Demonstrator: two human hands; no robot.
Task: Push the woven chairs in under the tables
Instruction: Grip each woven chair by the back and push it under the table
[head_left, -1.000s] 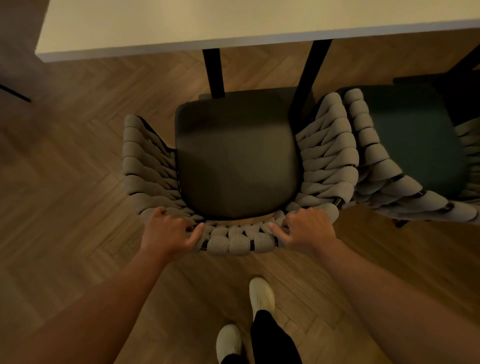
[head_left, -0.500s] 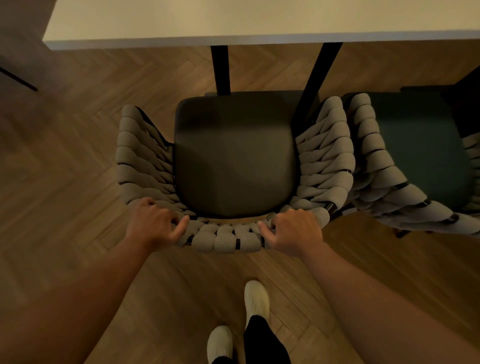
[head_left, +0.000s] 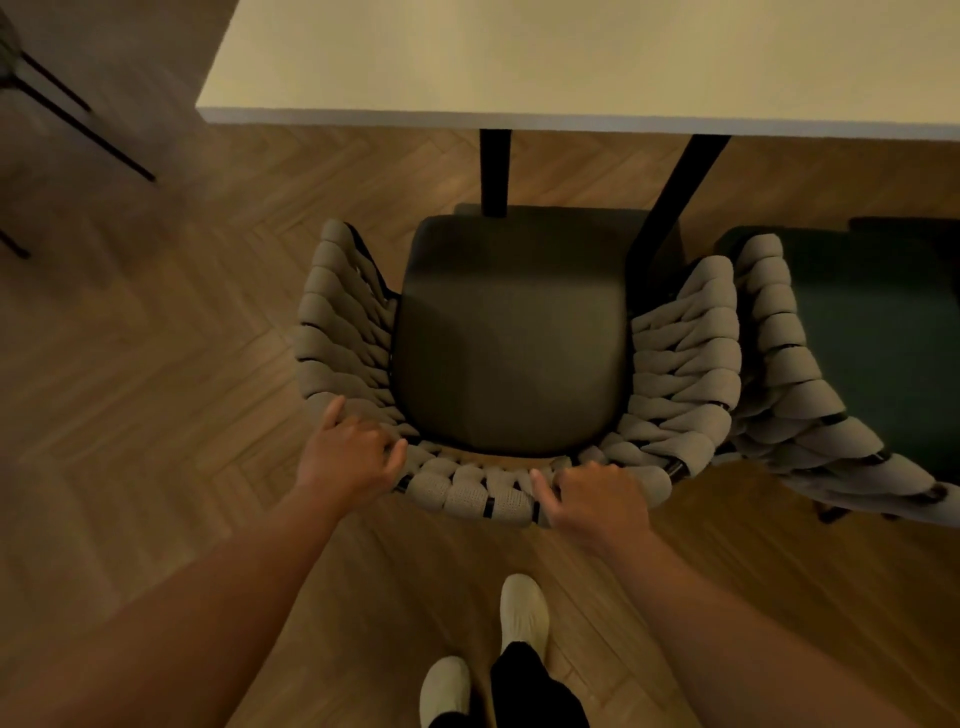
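A woven chair (head_left: 685, 358) with beige rope wrapping and a dark seat cushion stands in front of me, its front edge at the black table legs (head_left: 494, 171). The pale table (head_left: 571, 62) spans the top of the view. My left hand (head_left: 348, 452) rests on the left rear corner of the woven backrest, fingers loosened, index finger stretched forward. My right hand (head_left: 597, 499) grips the backrest's rear rim right of centre.
A second woven chair (head_left: 789, 374) with a dark green seat stands close against the first on the right. Thin black legs of other furniture (head_left: 78, 124) show at the upper left. My white shoes (head_left: 522, 613) stand on the herringbone wood floor behind the chair.
The view has shifted so the chair and table sit further right in frame and the table edge lower. My left hand's fingers have loosened on the backrest. Both hands stay on the chair.
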